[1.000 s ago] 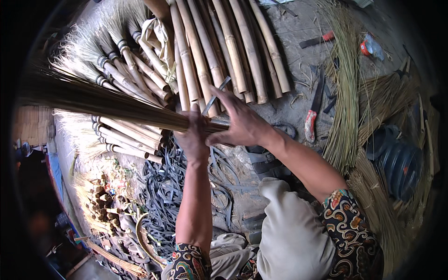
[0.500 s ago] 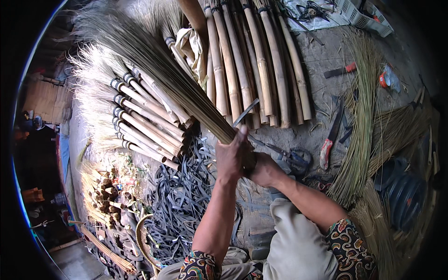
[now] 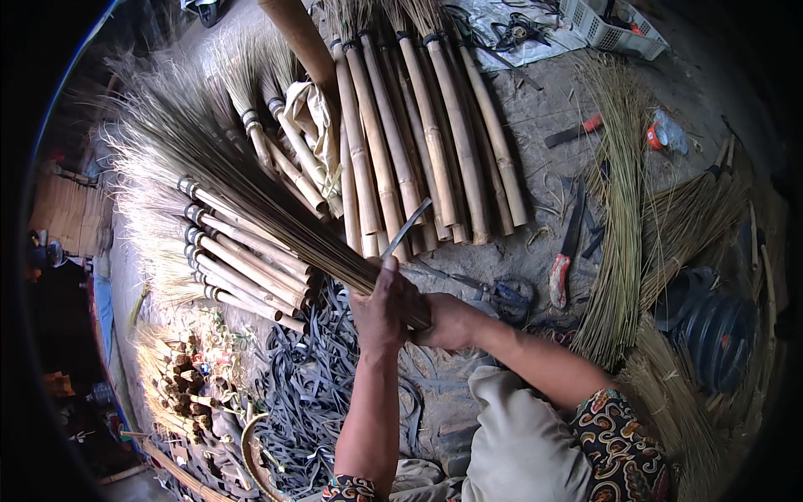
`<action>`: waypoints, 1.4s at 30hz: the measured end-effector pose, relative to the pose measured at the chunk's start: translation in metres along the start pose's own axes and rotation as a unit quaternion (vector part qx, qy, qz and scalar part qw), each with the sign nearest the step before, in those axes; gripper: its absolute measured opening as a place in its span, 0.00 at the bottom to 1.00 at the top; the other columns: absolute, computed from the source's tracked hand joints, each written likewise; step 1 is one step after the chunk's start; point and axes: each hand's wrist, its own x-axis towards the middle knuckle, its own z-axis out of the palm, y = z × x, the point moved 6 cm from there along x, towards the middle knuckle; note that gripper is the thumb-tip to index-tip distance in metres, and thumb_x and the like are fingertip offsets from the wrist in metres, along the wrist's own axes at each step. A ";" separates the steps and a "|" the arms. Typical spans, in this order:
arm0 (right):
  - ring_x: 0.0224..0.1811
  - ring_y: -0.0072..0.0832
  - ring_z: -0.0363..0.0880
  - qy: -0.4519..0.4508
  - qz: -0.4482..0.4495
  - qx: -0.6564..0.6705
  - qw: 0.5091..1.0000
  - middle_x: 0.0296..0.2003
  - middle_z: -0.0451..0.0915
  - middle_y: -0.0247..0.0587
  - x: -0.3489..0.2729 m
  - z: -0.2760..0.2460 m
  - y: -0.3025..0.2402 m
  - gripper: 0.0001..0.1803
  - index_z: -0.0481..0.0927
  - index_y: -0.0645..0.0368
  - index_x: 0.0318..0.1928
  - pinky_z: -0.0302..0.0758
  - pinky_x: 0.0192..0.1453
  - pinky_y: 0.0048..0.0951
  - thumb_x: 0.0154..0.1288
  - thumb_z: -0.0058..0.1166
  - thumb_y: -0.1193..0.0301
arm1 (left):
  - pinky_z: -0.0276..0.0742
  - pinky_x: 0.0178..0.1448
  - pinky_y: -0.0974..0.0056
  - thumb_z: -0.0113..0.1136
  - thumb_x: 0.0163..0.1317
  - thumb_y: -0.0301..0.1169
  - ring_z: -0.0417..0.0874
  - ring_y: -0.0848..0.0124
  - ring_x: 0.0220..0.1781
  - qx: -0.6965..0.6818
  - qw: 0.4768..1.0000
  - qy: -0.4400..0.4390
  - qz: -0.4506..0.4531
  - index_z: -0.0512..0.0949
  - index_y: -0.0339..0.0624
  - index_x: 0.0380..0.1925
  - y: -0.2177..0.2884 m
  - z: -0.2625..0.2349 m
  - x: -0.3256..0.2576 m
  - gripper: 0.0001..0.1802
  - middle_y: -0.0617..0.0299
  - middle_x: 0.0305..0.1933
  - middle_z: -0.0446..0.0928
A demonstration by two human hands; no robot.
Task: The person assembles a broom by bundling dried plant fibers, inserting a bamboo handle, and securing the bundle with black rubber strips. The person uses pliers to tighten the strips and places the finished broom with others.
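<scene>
A row of bamboo poles (image 3: 418, 134) lies on the ground beyond the hands, finished brooms (image 3: 226, 251) to their left. The bundle of broom straws (image 3: 242, 192) slants up-left across both. The left hand (image 3: 381, 305) and right hand (image 3: 443, 322) are clenched around its base. Dark straps (image 3: 309, 376) lie beneath; a knife (image 3: 565, 247) lies right.

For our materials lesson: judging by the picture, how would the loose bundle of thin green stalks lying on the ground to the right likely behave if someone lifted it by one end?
The bundle of green stalks would probably droop and splay, since the stalks are long, thin and seemingly untied. It likely feels light for its length. Some strands may slip out; a few already lie scattered nearby.
</scene>
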 end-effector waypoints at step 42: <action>0.52 0.33 0.85 0.375 0.001 -0.062 0.925 0.48 0.84 0.48 -0.057 -0.098 0.026 0.18 0.79 0.61 0.56 0.82 0.57 0.35 0.79 0.62 0.60 | 0.75 0.33 0.68 0.61 0.80 0.37 0.71 0.79 0.24 -0.271 0.936 0.169 0.146 0.74 0.47 0.37 0.073 -0.061 0.048 0.11 0.73 0.25 0.67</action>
